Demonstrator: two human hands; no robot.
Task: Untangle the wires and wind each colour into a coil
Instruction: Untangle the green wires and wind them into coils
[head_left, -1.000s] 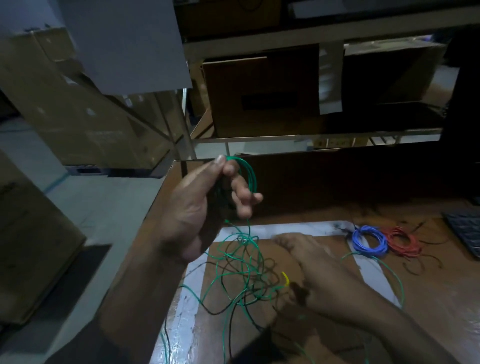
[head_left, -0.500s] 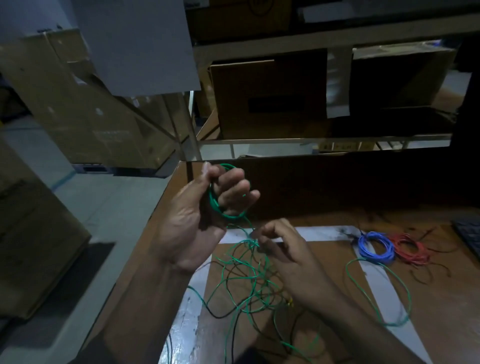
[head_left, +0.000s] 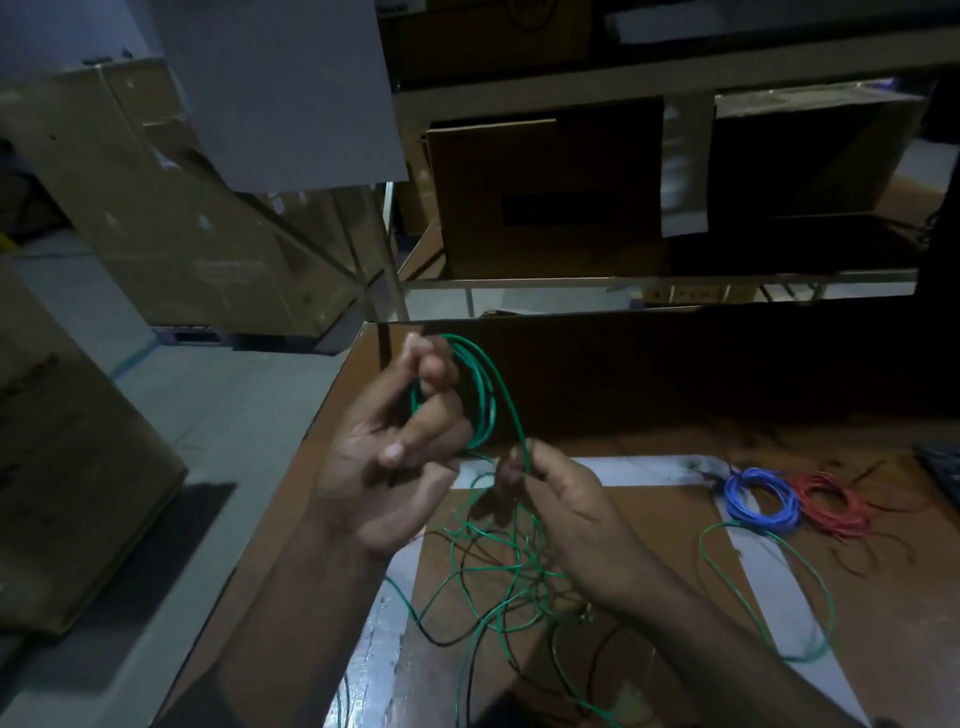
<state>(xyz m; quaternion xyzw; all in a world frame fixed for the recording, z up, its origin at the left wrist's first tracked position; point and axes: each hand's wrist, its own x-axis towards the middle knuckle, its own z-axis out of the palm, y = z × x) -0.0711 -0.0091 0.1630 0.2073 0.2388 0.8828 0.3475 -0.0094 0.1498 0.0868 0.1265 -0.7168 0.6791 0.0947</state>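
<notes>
- A small green coil is held upright in the left hand, above the near-left part of the wooden table; the thumb and curled fingers are closed round its left side, and several turns stand out to the right of the fingers.
- One strand of the green wire is seen arching over the top of the coil and running down and to the right into the right hand, where it is pinched between thumb and fingertips just below and to the right of the coil.
- The relation that matters: the feeding strand lies on the coil's right side, its run nearly vertical, so the next turn is judged to be laid by the right hand, the nearer one to the slack, while the left hand serves as the former.
- Below both hands the loose tangle is spread on the table, thin green loops crossed by a black wire; a long green loop trails away to the right.
- The wire appears thin, smooth-jacketed and springy, holding open curves rather than lying flat; snagging where green crosses black is judged the likely trouble.
- Well apart, at the right, a finished blue coil and a red coil lie touching or nearly so on the table, beside a pale strip of tape.
- Cardboard boxes on shelving fill the dim background.
</notes>
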